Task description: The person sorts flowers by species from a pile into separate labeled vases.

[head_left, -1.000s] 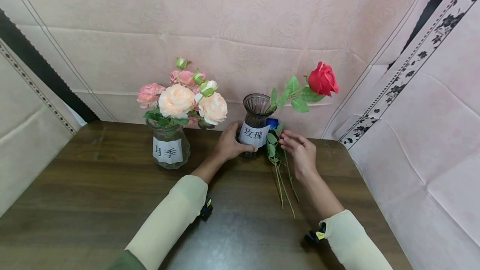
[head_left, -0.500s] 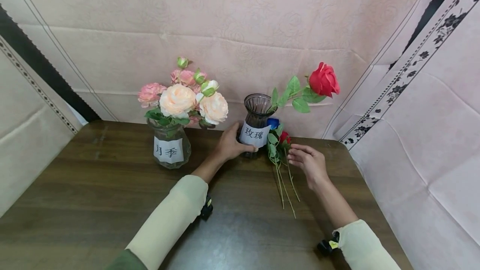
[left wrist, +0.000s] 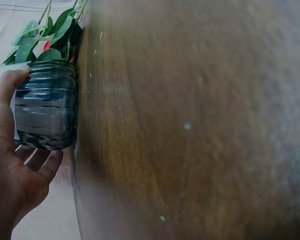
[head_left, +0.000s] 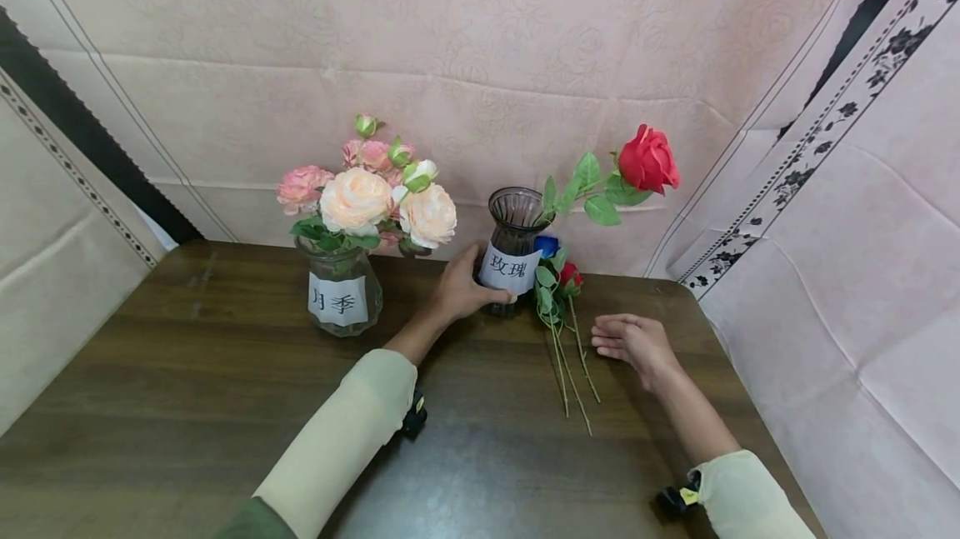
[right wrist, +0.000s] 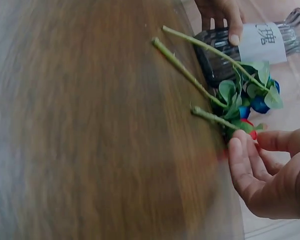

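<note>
My left hand (head_left: 459, 287) grips the lower part of a dark fluted glass vase (head_left: 513, 231) with a white paper label, thumb in front. One red rose (head_left: 647, 160) stands in it, leaning right. Beside the vase's base lie loose roses: a blue bloom (head_left: 546, 246) at the back and a red rose (head_left: 570, 277), their stems pointing toward me. My right hand (head_left: 636, 344) is over the table right of these stems, holding nothing, fingers fairly straight. In the right wrist view its fingertips (right wrist: 236, 145) overlap the red bloom, but the head view shows a gap.
A clear glass vase (head_left: 372, 299) with a white label holds pink and peach flowers (head_left: 356, 201) to the left. Patterned cloth (head_left: 480, 47) hangs just behind the far edge of the brown wooden table (head_left: 225, 406). More cloth closes both sides.
My right hand has drawn away from the red rose lying on the table, moving right and toward me. That bloom is now uncovered. My left hand stays on the dark vase.
</note>
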A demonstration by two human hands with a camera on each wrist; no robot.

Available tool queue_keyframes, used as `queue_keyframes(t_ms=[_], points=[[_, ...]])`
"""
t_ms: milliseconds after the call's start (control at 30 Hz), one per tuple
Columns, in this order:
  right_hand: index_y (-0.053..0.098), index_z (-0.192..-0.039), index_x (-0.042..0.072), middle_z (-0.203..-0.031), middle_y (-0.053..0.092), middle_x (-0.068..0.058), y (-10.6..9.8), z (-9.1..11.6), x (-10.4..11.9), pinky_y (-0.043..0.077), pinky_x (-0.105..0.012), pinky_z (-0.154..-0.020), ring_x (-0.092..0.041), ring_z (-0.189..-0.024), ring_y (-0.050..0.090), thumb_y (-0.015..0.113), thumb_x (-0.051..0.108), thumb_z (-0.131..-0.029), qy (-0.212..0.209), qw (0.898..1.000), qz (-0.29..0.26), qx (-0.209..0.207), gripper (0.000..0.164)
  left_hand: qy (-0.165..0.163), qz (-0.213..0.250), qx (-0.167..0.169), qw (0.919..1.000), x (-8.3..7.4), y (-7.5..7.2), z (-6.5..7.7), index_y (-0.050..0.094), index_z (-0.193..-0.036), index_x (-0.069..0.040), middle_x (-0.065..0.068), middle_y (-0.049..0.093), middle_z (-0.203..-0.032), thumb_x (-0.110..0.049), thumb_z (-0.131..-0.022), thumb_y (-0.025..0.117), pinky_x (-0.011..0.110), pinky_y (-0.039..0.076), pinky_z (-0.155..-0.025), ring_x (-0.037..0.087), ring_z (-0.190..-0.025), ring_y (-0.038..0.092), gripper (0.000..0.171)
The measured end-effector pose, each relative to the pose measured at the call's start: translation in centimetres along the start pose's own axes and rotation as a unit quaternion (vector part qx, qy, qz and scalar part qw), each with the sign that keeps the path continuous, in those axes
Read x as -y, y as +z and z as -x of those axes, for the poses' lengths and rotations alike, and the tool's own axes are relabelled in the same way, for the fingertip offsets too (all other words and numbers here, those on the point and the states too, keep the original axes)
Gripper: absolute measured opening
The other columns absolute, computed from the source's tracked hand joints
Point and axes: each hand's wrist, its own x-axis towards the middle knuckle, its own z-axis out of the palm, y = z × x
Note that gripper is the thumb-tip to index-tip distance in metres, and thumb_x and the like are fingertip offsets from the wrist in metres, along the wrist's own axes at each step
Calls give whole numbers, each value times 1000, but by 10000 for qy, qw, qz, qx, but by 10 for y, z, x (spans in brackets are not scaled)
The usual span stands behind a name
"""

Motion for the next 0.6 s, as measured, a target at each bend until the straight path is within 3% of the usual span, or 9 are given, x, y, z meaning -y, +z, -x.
queue_keyframes(t_ms=[167, 333, 500, 600], points=[[63, -146, -15, -98, 85, 2, -8, -1, -5, 68, -26, -78, -10, -85, 81, 64, 11, -113, 300, 9985, 338, 313, 42, 7, -113, -56, 9999, -2, 0, 2, 56, -157, -8, 17, 71, -147, -35, -81, 101, 54, 57, -116, 36, -134, 70, 93], [74, -136, -5, -98, 84, 3, -10, -1, -5, 63, -24, -69, -9, -80, 78, 73, 23, -110, 514, 9931, 903, 549, 37, 14, -32, -50, 10000, -2, 0, 1, 56, -157, -8, 17, 71, -147, -34, -80, 101, 55, 57, -116, 36, -134, 70, 92], [81, -128, 4, -102, 86, 5, -4, 0, -3, 56, -24, -62, -8, -77, 75, 86, 37, -101, 399, 9826, 1697, 641, 43, -42, 29, 56, 10000, -3, 0, 1, 55, -159, -11, 15, 70, -149, -30, -81, 102, 55, 55, -120, 35, -138, 68, 93], [84, -123, 5, -92, 85, 6, 2, 1, -2, 51, -24, -59, -7, -73, 73, 91, 35, -96, 251, 9782, 1970, 600, 41, -49, 0, 43, 10000, -2, 0, 0, 55, -159, -13, 13, 70, -148, -30, -81, 103, 53, 55, -119, 34, -137, 69, 93]])
